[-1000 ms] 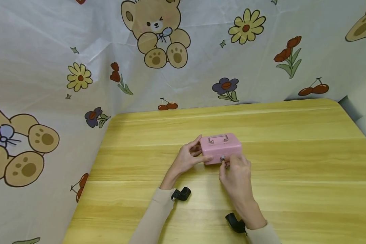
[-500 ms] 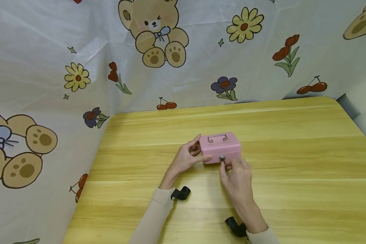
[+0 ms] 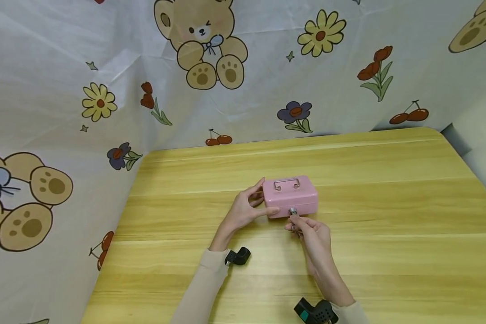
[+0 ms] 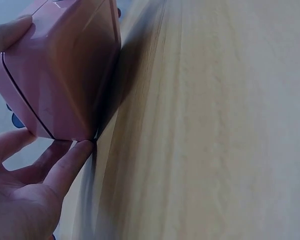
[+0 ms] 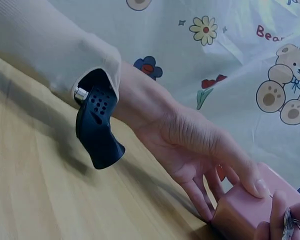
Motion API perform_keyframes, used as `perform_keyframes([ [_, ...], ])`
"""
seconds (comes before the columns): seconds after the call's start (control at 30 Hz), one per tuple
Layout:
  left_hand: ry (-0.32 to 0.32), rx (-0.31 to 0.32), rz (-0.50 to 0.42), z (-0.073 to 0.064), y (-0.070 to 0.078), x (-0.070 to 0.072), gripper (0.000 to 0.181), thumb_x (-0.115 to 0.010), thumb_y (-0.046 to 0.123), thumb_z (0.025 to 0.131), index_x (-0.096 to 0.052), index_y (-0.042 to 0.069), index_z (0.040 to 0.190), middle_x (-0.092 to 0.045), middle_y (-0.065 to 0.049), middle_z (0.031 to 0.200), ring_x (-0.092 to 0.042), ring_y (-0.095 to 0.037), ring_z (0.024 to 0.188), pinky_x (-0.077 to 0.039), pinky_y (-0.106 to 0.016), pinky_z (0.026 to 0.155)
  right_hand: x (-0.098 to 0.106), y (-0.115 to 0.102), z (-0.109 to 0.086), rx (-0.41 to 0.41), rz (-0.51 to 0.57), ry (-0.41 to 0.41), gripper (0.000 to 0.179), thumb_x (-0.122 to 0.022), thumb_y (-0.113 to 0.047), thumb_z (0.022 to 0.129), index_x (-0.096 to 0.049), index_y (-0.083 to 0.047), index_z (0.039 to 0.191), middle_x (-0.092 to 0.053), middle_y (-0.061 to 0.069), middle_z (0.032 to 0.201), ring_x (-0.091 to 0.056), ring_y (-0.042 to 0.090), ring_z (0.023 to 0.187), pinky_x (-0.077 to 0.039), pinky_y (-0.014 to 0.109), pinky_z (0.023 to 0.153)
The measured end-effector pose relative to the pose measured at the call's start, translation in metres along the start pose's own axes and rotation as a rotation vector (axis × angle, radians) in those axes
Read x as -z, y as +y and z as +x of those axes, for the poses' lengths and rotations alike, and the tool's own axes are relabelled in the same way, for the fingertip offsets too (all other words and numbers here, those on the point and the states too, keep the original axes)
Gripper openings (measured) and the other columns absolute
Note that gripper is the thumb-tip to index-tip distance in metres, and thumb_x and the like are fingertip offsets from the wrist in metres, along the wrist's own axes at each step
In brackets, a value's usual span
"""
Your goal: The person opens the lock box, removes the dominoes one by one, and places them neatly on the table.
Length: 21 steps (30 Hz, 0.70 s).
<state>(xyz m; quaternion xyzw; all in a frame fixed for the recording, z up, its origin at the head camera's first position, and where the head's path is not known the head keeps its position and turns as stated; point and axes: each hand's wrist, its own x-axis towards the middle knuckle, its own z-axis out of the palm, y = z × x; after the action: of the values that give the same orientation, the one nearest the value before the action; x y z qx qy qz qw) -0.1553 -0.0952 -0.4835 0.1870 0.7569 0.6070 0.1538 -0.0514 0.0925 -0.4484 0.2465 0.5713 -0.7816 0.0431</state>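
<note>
A small pink metal cash box [image 3: 289,195] with a wire handle [image 3: 286,183] on its lid stands closed on the wooden table. My left hand [image 3: 245,209] grips its left end, thumb on the front face and fingers behind. In the left wrist view those fingertips [image 4: 72,157] press the box's lower edge. At the silver lock [image 3: 293,210] on the front, my right hand [image 3: 313,236] pinches a key, its thumb and fingers covering most of it. The right wrist view shows small metal keys [image 5: 288,222] hanging among the right fingers.
The pale wood table [image 3: 389,202] reaches out on all sides of the box. A white cloth [image 3: 259,112] printed with bears and flowers hangs along the back and left edges. Black wrist cameras [image 3: 238,256] stick out from both sleeves.
My right hand has rolled over at the lock, from knuckles up to thumb on top, and its wrist camera has turned with it. The left hand keeps its hold on the box.
</note>
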Motion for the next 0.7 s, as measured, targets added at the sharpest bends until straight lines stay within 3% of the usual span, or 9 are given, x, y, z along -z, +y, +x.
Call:
perform_keyframes([
  [0.37,-0.002,-0.012,-0.001,-0.001,-0.003,0.0,0.099,-0.089,0.013,0.085,-0.03,0.006,0.164,-0.045,-0.018,0.16,-0.055,-0.032,0.138,-0.048,-0.029,0.114,0.002,0.005,0.001,0.012,-0.08,0.013,0.025,-0.065,-0.012,0.103,-0.071,0.012,0.105,-0.074,-0.002,0.075,-0.071,0.01,0.077,-0.061,0.024,0.077],
  [0.57,-0.002,-0.01,0.016,0.0,-0.005,0.002,0.101,-0.091,0.01,0.082,-0.032,0.01,0.164,-0.042,-0.015,0.162,-0.051,-0.03,0.142,-0.046,-0.027,0.115,0.005,0.01,0.0,0.064,-0.25,-0.024,0.027,-0.065,-0.014,0.104,-0.07,0.012,0.108,-0.079,0.01,0.086,-0.076,0.015,0.078,-0.062,0.021,0.069],
  [0.7,-0.018,-0.03,0.034,0.004,-0.003,0.002,0.107,-0.093,0.006,0.078,-0.031,0.009,0.164,-0.044,-0.017,0.16,-0.049,-0.03,0.144,-0.044,-0.027,0.116,0.009,0.01,-0.001,0.126,-0.451,-0.041,0.028,-0.064,-0.016,0.104,-0.073,0.01,0.108,-0.079,0.014,0.092,-0.077,0.019,0.081,-0.061,0.018,0.072],
])
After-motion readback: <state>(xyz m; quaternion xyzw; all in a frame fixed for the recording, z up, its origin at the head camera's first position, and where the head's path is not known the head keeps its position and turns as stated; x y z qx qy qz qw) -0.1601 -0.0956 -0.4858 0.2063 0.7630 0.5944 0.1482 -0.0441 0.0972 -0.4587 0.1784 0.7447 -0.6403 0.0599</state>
